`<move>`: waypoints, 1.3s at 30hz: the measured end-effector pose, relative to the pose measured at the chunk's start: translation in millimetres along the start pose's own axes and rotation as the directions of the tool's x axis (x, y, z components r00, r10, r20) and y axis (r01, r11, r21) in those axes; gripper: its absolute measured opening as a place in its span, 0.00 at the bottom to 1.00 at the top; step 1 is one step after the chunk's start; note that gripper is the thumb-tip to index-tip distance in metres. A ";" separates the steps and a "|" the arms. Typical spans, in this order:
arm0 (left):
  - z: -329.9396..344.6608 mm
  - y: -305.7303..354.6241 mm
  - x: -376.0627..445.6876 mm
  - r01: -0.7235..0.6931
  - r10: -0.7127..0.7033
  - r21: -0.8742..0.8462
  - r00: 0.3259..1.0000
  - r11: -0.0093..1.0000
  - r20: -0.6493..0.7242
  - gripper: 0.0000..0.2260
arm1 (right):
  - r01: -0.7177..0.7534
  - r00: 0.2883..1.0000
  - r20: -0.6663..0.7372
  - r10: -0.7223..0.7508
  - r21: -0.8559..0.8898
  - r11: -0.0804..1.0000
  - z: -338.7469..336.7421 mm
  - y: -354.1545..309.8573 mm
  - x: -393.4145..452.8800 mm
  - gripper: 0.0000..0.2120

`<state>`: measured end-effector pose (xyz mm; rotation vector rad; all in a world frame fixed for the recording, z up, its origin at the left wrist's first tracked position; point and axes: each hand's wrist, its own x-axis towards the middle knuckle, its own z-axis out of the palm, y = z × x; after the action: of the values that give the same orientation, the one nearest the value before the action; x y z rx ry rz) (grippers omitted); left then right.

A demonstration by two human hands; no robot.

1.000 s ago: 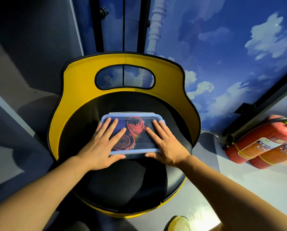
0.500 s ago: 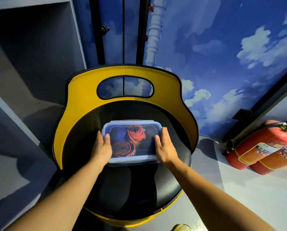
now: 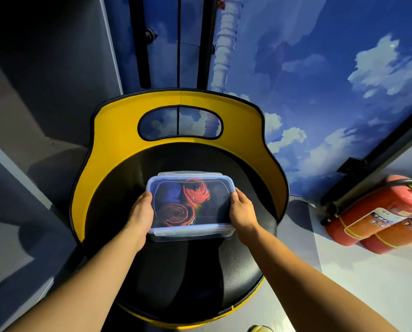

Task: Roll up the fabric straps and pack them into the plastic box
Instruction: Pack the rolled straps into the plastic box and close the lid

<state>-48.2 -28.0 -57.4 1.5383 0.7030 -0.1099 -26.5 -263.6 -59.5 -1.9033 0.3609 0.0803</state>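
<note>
A clear plastic box (image 3: pixel 218 207) with a blue-rimmed lid sits over the black seat of a yellow-backed chair (image 3: pixel 181 267). Through the lid I see rolled straps: a blue roll (image 3: pixel 170 191), a red roll (image 3: pixel 196 190) beside it and another red roll (image 3: pixel 176 213) nearer me. My left hand (image 3: pixel 140 215) grips the box's left end, thumb on the lid edge. My right hand (image 3: pixel 242 212) grips the right end the same way. The fingers under the box are hidden.
The chair's yellow backrest (image 3: pixel 176 99) curves round behind the box. Two red fire extinguishers (image 3: pixel 379 216) lie on the floor at the right. A sky-painted wall (image 3: pixel 320 80) rises behind, and grey panels (image 3: pixel 32 116) stand at the left.
Both hands left the top of the lid, where they lay flat, and moved to the box's two ends, which they now grip. The camera has pulled back and up.
</note>
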 end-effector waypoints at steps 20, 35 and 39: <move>1.6 12.7 7.0 -0.120 0.165 0.132 0.896 0.984 -0.412 0.13 | 0.066 0.997 0.034 -0.068 0.058 0.996 -0.4 8.3 5.4 0.15; 4.7 13.6 -2.1 -0.116 0.183 0.173 0.875 0.978 -0.449 0.19 | 0.082 0.997 -0.007 -0.081 0.038 0.996 -0.7 5.6 0.5 0.16; 5.2 14.5 -8.1 -0.127 0.180 0.149 0.882 0.981 -0.436 0.19 | 0.060 0.998 -0.020 -0.059 0.033 0.998 0.6 5.4 -0.8 0.17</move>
<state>-45.8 -34.7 -41.6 1.7475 0.9447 0.3424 -28.7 -264.6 -64.5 -1.8816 0.3159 0.0165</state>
